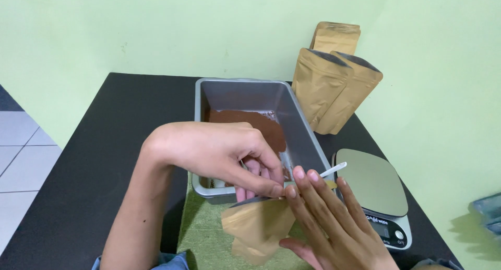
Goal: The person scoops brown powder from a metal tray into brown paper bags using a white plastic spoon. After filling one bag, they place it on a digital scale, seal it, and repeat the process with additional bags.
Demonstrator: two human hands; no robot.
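A brown paper pouch [259, 227] lies over the green mat at the near table edge, its mouth held wide between both hands. My left hand [219, 152] pinches the pouch's upper rim with thumb and fingers. My right hand [329, 223] holds the rim from the right side, fingers straight. Just behind sits a grey metal loaf tin [300, 125] holding brown powder [258, 126]. A white spoon handle [334, 169] sticks out over the tin's right wall, beside my right fingertips.
A digital kitchen scale [373, 189] with a steel top stands to the right. Three standing brown pouches [334, 82] lean near the green wall behind it. The black table [104, 145] extends left; tiled floor lies beyond its left edge.
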